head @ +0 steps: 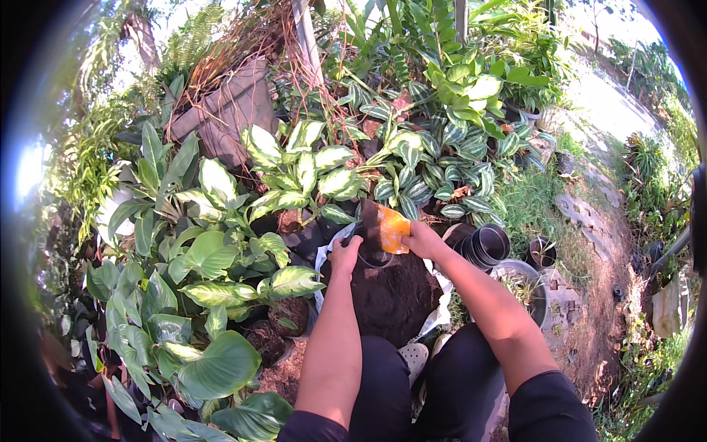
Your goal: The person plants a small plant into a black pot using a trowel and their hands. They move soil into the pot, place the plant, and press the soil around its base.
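My left hand [344, 254] holds the rim of a black plastic pot [375, 259] over a heap of dark soil [392, 298]. An orange scoop [394, 229] is gripped by my right hand [424, 241], tilted above the pot's mouth. Dark soil covers part of the scoop. The soil heap lies on a white sheet or sack [439, 315] in front of my knees. How much soil is inside the pot cannot be told.
Stacked black pots [486, 246] lie to the right, beside a round grey tub [538, 293] with plant scraps. A small black pot [541, 253] stands beyond. Variegated leafy plants [306, 171] crowd the left and far side. A paved path [588, 221] runs along the right.
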`<state>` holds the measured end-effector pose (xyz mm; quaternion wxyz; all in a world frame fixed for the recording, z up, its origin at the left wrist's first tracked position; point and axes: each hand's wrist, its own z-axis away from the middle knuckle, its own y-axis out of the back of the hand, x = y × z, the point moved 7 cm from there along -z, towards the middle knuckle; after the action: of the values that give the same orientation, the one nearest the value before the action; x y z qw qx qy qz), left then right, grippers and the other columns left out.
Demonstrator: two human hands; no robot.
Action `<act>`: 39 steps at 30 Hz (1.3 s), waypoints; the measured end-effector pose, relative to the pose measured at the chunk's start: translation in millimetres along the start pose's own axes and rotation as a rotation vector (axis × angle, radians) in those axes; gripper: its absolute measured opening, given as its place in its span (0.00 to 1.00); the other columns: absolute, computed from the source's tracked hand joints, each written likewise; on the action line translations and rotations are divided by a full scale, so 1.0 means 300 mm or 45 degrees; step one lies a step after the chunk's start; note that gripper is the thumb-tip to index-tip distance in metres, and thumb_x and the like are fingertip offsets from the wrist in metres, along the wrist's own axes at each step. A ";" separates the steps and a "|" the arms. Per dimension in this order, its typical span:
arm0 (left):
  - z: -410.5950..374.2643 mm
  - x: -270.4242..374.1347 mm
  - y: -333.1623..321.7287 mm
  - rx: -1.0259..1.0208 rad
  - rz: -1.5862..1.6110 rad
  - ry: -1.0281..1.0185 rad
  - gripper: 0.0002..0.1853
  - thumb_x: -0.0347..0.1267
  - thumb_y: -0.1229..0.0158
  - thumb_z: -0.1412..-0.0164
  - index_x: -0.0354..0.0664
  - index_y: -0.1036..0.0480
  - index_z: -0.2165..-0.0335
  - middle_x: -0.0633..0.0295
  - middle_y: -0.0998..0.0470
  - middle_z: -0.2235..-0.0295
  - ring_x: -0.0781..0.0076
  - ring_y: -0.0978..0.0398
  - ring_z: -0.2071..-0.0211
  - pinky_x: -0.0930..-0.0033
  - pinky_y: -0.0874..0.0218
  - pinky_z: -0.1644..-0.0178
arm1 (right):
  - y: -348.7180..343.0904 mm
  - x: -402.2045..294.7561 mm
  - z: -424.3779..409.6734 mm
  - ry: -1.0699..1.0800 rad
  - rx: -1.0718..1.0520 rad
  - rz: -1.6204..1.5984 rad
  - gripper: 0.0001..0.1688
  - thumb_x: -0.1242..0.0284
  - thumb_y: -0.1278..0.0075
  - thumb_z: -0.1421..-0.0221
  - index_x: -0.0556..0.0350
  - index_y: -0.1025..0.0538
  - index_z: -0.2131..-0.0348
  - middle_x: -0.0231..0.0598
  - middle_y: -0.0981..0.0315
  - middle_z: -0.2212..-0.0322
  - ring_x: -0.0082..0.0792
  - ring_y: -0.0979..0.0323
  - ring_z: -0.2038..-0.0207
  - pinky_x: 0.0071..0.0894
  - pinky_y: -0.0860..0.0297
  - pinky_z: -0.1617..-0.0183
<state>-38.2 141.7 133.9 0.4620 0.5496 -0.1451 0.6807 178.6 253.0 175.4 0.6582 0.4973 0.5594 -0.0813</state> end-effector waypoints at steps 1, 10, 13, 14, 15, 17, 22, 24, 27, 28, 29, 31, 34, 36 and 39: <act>0.061 0.041 0.021 0.178 -0.186 0.052 0.46 0.52 0.37 0.54 0.48 0.39 0.39 0.40 0.39 0.40 0.45 0.36 0.42 0.55 0.42 0.40 | 0.014 0.035 0.006 -0.008 0.030 -0.051 0.17 0.70 0.46 0.44 0.62 0.25 0.56 0.53 0.21 0.66 0.49 0.22 0.62 0.42 0.30 0.55; 0.073 0.104 0.082 0.358 -0.444 -0.394 0.41 0.45 0.33 0.58 0.52 0.35 0.43 0.43 0.39 0.46 0.39 0.39 0.45 0.47 0.46 0.39 | 0.121 0.112 0.036 -0.270 0.259 -0.239 0.16 0.70 0.51 0.36 0.59 0.29 0.51 0.35 0.25 0.70 0.25 0.28 0.71 0.28 0.30 0.66; 0.099 0.152 0.071 0.447 -0.487 -0.525 0.42 0.45 0.32 0.58 0.53 0.36 0.43 0.44 0.40 0.45 0.38 0.41 0.44 0.46 0.47 0.39 | 0.133 0.205 0.043 -0.285 0.284 -0.055 0.19 0.70 0.50 0.38 0.60 0.29 0.50 0.40 0.23 0.67 0.30 0.25 0.66 0.33 0.29 0.60; 0.091 0.163 0.033 0.377 -0.501 -0.540 0.41 0.44 0.33 0.57 0.53 0.36 0.43 0.46 0.38 0.46 0.41 0.39 0.45 0.48 0.45 0.40 | 0.145 0.260 0.044 -0.278 0.295 0.026 0.19 0.71 0.49 0.39 0.60 0.29 0.50 0.41 0.23 0.66 0.32 0.24 0.65 0.34 0.29 0.58; 0.074 0.155 0.021 0.322 -0.524 -0.546 0.40 0.44 0.33 0.56 0.52 0.36 0.43 0.47 0.37 0.47 0.45 0.37 0.46 0.49 0.44 0.41 | 0.136 0.270 0.039 -0.258 0.304 0.040 0.20 0.71 0.49 0.40 0.61 0.28 0.50 0.42 0.22 0.65 0.33 0.24 0.64 0.35 0.29 0.57; 0.035 0.125 -0.008 0.087 -0.208 -0.485 0.37 0.42 0.35 0.53 0.50 0.36 0.44 0.51 0.33 0.49 0.52 0.33 0.49 0.53 0.41 0.43 | 0.134 0.294 0.036 -0.221 0.327 0.073 0.20 0.72 0.49 0.41 0.62 0.28 0.50 0.43 0.22 0.64 0.35 0.24 0.63 0.36 0.30 0.54; 0.012 0.020 0.015 -0.296 0.732 -0.215 0.31 0.35 0.39 0.46 0.42 0.36 0.45 0.59 0.27 0.56 0.70 0.28 0.56 0.66 0.36 0.49 | 0.115 0.255 0.026 -0.313 0.413 -0.232 0.18 0.71 0.50 0.37 0.61 0.28 0.50 0.41 0.22 0.64 0.32 0.24 0.63 0.33 0.29 0.57; 0.012 0.019 0.005 -0.331 0.743 -0.191 0.29 0.35 0.39 0.46 0.43 0.35 0.45 0.62 0.26 0.56 0.71 0.28 0.55 0.66 0.36 0.49 | 0.138 0.274 0.030 -0.348 0.494 -0.317 0.18 0.71 0.51 0.36 0.61 0.28 0.50 0.41 0.22 0.65 0.31 0.24 0.65 0.32 0.28 0.60; -0.003 0.008 0.028 -0.307 0.755 -0.253 0.28 0.36 0.39 0.46 0.44 0.34 0.46 0.63 0.26 0.55 0.70 0.28 0.54 0.66 0.37 0.48 | 0.132 0.270 0.027 -0.382 0.518 -0.350 0.17 0.71 0.52 0.36 0.60 0.28 0.50 0.43 0.22 0.65 0.31 0.23 0.67 0.32 0.26 0.65; -0.010 -0.009 0.037 -0.342 0.819 -0.218 0.28 0.36 0.39 0.45 0.44 0.34 0.46 0.63 0.26 0.55 0.70 0.28 0.53 0.65 0.37 0.47 | 0.118 0.258 0.027 -0.375 0.491 -0.333 0.18 0.71 0.52 0.36 0.60 0.28 0.49 0.43 0.22 0.65 0.31 0.23 0.68 0.32 0.26 0.66; -0.016 -0.028 0.053 -0.376 0.884 -0.183 0.28 0.36 0.39 0.45 0.44 0.34 0.46 0.63 0.26 0.55 0.69 0.28 0.53 0.65 0.38 0.47 | 0.101 0.245 0.025 -0.368 0.463 -0.318 0.18 0.71 0.52 0.36 0.60 0.28 0.49 0.43 0.22 0.65 0.31 0.23 0.68 0.32 0.26 0.66; -0.021 -0.006 0.002 -0.456 0.959 -0.136 0.28 0.36 0.39 0.45 0.44 0.33 0.46 0.63 0.26 0.54 0.68 0.29 0.51 0.64 0.39 0.45 | 0.137 0.311 0.016 -0.281 0.506 -0.228 0.18 0.71 0.52 0.36 0.61 0.28 0.49 0.43 0.22 0.65 0.31 0.23 0.68 0.32 0.26 0.66; -0.010 -0.007 -0.001 -0.443 0.947 -0.109 0.28 0.37 0.38 0.44 0.44 0.33 0.46 0.63 0.26 0.52 0.67 0.30 0.49 0.63 0.40 0.43 | 0.130 0.344 0.010 -0.309 0.492 -0.220 0.19 0.71 0.51 0.36 0.62 0.28 0.50 0.43 0.22 0.64 0.32 0.23 0.67 0.33 0.26 0.65; -0.001 -0.006 0.007 -0.427 0.893 -0.135 0.28 0.37 0.38 0.44 0.44 0.33 0.46 0.63 0.27 0.51 0.67 0.30 0.47 0.62 0.41 0.42 | 0.118 0.340 0.009 -0.338 0.469 -0.211 0.19 0.70 0.51 0.37 0.62 0.28 0.50 0.43 0.22 0.64 0.32 0.23 0.66 0.33 0.26 0.65; 0.004 -0.003 -0.003 -0.475 0.969 -0.075 0.28 0.37 0.38 0.44 0.44 0.33 0.45 0.62 0.28 0.49 0.66 0.31 0.46 0.61 0.41 0.41 | 0.119 0.328 0.011 -0.333 0.454 -0.182 0.19 0.70 0.51 0.37 0.62 0.28 0.49 0.43 0.22 0.65 0.32 0.23 0.66 0.33 0.26 0.65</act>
<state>-36.7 141.0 133.3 0.2650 0.3829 -0.4716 0.7488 240.0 312.5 114.8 0.6193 0.5502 0.4797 -0.2891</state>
